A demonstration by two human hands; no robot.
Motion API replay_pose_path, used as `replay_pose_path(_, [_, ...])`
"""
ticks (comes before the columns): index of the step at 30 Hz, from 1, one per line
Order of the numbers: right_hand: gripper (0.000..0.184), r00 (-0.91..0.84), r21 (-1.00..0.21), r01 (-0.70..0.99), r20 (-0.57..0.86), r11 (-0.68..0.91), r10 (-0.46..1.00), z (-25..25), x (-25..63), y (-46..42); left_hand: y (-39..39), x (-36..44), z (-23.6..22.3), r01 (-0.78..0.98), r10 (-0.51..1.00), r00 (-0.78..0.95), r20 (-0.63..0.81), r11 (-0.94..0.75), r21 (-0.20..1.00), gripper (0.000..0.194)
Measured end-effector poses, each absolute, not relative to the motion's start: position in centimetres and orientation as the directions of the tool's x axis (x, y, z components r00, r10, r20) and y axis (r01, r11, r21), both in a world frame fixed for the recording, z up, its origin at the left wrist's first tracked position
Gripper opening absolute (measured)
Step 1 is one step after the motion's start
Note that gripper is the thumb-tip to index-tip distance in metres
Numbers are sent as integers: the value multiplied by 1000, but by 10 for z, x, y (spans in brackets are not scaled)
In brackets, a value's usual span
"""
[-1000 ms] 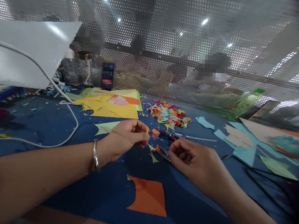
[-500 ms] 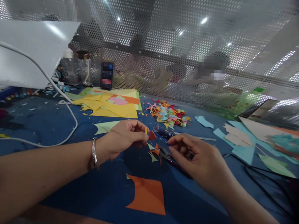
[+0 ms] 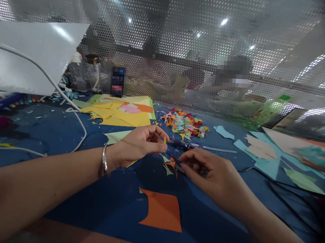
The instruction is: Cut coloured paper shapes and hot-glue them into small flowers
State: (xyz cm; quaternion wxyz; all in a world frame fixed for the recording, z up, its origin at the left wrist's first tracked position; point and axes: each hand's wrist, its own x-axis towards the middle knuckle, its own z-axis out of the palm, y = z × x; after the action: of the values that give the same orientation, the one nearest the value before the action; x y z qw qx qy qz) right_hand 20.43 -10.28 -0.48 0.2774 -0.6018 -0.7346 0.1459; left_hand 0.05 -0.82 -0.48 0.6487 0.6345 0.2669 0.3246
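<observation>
My left hand is closed, pinching a small yellow paper piece between thumb and forefinger. To its right, my right hand has its fingers closed on a dark-handled tool with a metal tip. Most of that tool is hidden by the hand, and its exact kind is unclear. Green and orange paper scraps lie between the hands. Just beyond the right hand rests a blue-handled tool. Nearer to me lies an orange paper sheet with curved cut-outs.
Behind the hands is a heap of small colourful paper pieces. Yellow sheets lie at the back left, below a propped phone. Blue and pale papers and a black cable are on the right; a white cable on the left.
The right fingers have closed on the dark-handled tool, which lay beside them on the table. A small orange piece beside the left fingertips no longer shows there.
</observation>
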Motion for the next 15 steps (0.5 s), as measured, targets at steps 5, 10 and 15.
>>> replay_pose_path(5, [14, -135, -546, 796, 262, 262, 956, -3, 202, -103, -5, 0, -3, -138, 742, 663, 102, -13, 990, 11])
replay_pose_path(10, [15, -171, -541, 792, 249, 284, 953, -3, 201, -103, -3, 1, -7, -152, 709, 705, 19, 124, 981, 11])
replay_pose_path(15, [16, -157, -550, 790, 246, 271, 956, -2, 202, -103, 3, 0, -12, -75, 769, 638, 45, 3, 997, 9])
